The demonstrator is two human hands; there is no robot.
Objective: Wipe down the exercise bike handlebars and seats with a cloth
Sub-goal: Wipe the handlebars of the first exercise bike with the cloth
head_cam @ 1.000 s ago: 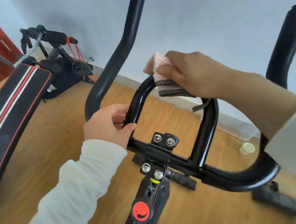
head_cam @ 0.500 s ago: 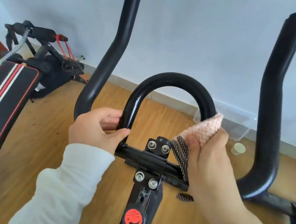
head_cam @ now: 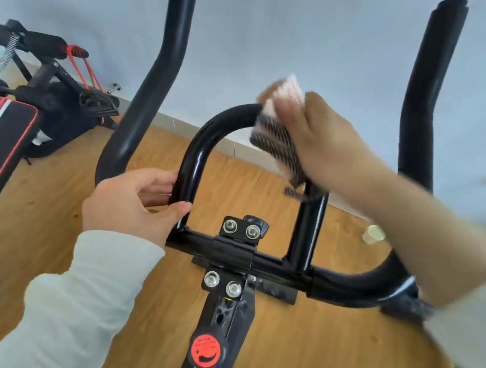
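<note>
While the left hand (head_cam: 133,203) is closed around the left leg of the handlebar loop (head_cam: 199,146), the soft, light cloth (head_cam: 282,129) is gripped by the right hand (head_cam: 326,142) against the loop's top-right bend; bunched holding suits it.

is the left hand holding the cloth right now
No, the cloth is in the right hand on the loop bar; the left hand grips bare bar.

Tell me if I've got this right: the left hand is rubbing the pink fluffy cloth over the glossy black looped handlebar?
Not quite. The head view shows the right hand rubbing the pink fluffy cloth over the glossy black looped handlebar; the left hand only grips its left side.
</note>
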